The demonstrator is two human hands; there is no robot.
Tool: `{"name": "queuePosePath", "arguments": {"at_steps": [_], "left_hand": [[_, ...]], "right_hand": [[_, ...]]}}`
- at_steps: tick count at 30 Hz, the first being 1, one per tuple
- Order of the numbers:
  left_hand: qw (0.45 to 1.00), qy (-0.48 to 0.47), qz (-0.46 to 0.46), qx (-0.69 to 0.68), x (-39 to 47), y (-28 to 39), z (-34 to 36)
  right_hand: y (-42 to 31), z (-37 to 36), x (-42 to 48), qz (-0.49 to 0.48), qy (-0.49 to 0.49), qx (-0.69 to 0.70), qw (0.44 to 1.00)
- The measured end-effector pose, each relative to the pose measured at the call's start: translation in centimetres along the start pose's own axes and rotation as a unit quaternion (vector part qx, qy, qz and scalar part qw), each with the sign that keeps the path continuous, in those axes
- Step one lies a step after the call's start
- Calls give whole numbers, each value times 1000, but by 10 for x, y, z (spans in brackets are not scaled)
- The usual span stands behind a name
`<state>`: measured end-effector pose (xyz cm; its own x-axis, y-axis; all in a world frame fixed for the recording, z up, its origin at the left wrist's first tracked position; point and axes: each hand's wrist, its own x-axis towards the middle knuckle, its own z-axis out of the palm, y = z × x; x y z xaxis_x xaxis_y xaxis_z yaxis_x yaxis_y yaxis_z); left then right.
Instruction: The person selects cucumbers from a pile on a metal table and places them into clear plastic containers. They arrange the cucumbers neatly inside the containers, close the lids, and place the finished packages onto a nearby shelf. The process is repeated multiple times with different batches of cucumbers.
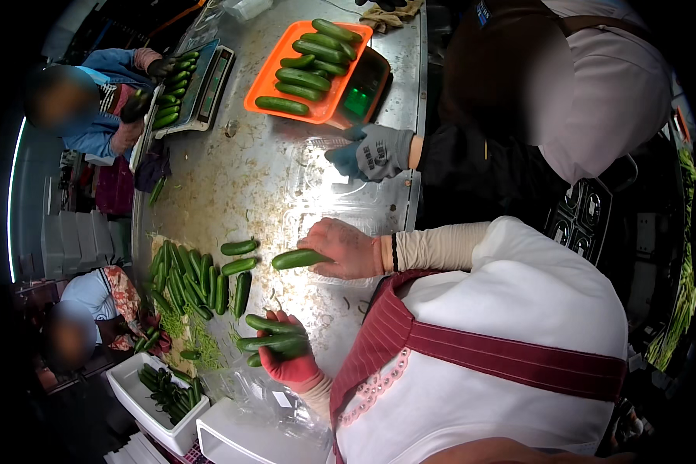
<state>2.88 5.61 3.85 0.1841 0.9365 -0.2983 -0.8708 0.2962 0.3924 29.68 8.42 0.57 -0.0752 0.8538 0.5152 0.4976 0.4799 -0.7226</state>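
Observation:
My right hand (348,249), in a coral glove, grips one end of a green cucumber (297,259) above the metal table (209,180). My left hand (290,359), in a red glove and palm up, holds several cucumbers (274,343) stacked across the fingers. Beneath and beside my right hand lie clear plastic trays (359,223). Between my hands and the pile are a few loose cucumbers (239,267). The larger cucumber pile (188,281) lies on the table's far side, next to green trimmings (203,345).
An orange tray (255,87) of cucumbers rests on a scale (371,87). A co-worker's grey-gloved hand (377,152) reaches in beside me. Two people work across the table, one at another scale (211,93). White bins (122,380) and clear bags (255,394) lie at my left.

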Motion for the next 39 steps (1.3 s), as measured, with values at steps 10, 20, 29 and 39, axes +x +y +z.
{"name": "queuePosePath", "arguments": {"at_steps": [10, 20, 29, 39], "left_hand": [[1000, 6, -14, -7, -6, -2, -5], [1000, -5, -6, 7, -1, 1, -1], [1000, 12, -9, 25, 1, -3, -4], [999, 15, -18, 31, 7, -3, -9]], "right_hand": [[2, 4, 4, 7, -7, 13, 1000], [62, -67, 103, 69, 224, -334, 913], [139, -84, 158, 207, 202, -466, 836], [142, -85, 157, 186, 236, -447, 842]]}}
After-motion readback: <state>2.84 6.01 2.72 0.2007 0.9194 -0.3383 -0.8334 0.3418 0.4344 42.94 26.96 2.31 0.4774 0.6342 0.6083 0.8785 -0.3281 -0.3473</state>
